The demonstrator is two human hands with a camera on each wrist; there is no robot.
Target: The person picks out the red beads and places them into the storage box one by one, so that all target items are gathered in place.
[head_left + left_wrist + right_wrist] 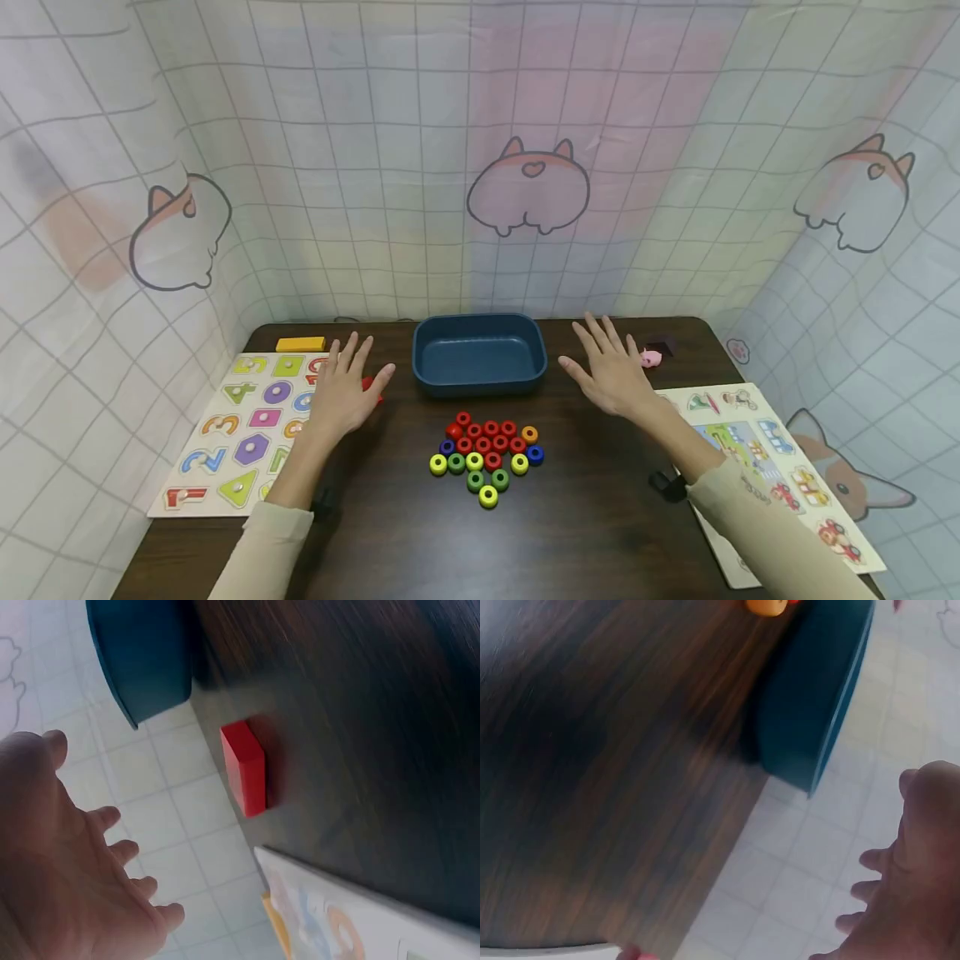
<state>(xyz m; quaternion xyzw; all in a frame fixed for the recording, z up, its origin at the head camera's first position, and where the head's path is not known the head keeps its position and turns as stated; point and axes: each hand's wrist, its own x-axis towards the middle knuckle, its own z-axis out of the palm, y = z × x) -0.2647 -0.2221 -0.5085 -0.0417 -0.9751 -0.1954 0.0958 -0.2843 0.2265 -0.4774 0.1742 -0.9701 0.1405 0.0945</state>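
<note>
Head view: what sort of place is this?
Probably a play area: a dark tabletop closed in by cartoon-print cloth, with a number puzzle board and coloured beads on it.

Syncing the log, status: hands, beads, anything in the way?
Left hand, right hand: spread, holding nothing. Beads loose on table, near side of tray. Red block left of tray; nothing seen between beads and tray.

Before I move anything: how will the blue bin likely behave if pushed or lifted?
The blue bin is probably stiff: its walls stand without sagging. They also look thin, so it may be light for its size. Wide and low, it should slide rather than tip.
</note>
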